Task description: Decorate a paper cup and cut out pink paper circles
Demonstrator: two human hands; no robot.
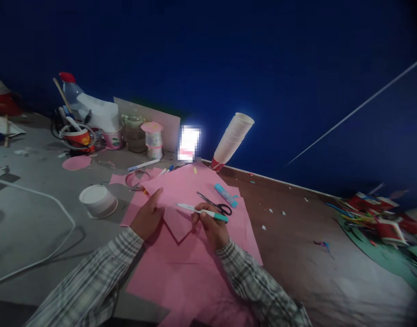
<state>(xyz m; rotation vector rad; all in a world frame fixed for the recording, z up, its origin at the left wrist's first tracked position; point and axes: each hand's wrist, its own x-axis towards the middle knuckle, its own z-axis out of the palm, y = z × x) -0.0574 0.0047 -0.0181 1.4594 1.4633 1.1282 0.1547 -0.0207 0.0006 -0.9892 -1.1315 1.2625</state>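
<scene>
In the head view my right hand point(211, 227) is closed round a white marker point(189, 208) with a green end, its tip pointing left above a pink paper sheet point(181, 190). My left hand point(149, 220) pinches the left edge of this sheet, its index finger stretched along the paper. One corner of the sheet points towards me, over more pink paper point(181, 281) lying beneath. Black-handled scissors point(217, 204) and a light-blue tube point(225, 194), perhaps a glue stick, lie on the paper just beyond my right hand.
A white paper tub point(98, 200) stands on the left, near a white cable point(63, 213). Behind are a roll of tape point(137, 180), a bright blurred screen point(188, 144) and a leaning stack of paper cups point(233, 138). Red cut cups point(390, 229) lie at the right on a green sheet point(368, 252).
</scene>
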